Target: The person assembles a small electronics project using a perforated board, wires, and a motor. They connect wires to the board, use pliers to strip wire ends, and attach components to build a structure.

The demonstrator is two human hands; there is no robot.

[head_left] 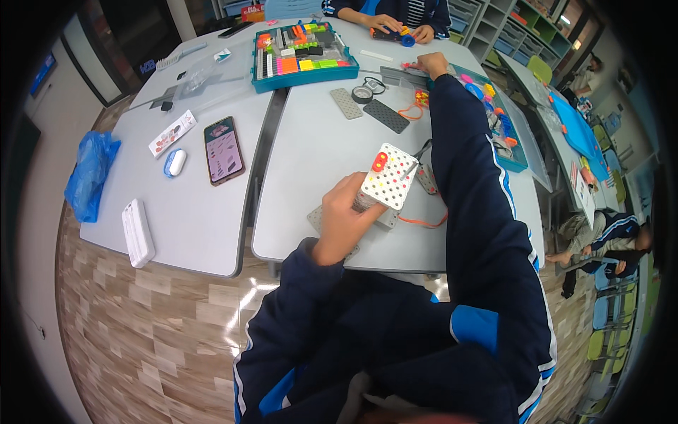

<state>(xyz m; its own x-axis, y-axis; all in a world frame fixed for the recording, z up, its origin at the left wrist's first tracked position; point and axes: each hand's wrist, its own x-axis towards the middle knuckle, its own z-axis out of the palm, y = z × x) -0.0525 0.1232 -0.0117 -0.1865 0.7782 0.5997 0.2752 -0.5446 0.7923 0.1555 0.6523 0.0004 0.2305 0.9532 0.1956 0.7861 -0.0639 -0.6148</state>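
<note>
My left hand (344, 218) is closed round the side of a white perforated building-block model (395, 185). A red connector piece (380, 162) and a dark grey rod are fixed on its top plate. An orange cable (424, 223) lies beside the model, with more grey perforated parts partly hidden beneath it. Stretched far forward, my right hand (432, 65) has its fingers drawn together at the far side of the table. Small pinkish-red pieces (409, 66) show at its fingertips; what it grips is too small to make out.
A teal parts case (307, 81) and another parts tray (519, 157) flank the work area. Perforated plates (386, 116) and a tape roll (362, 94) lie ahead. A phone (224, 150) rests on the left table. Opposite, another person's hands (422, 34) hold a small wheeled build.
</note>
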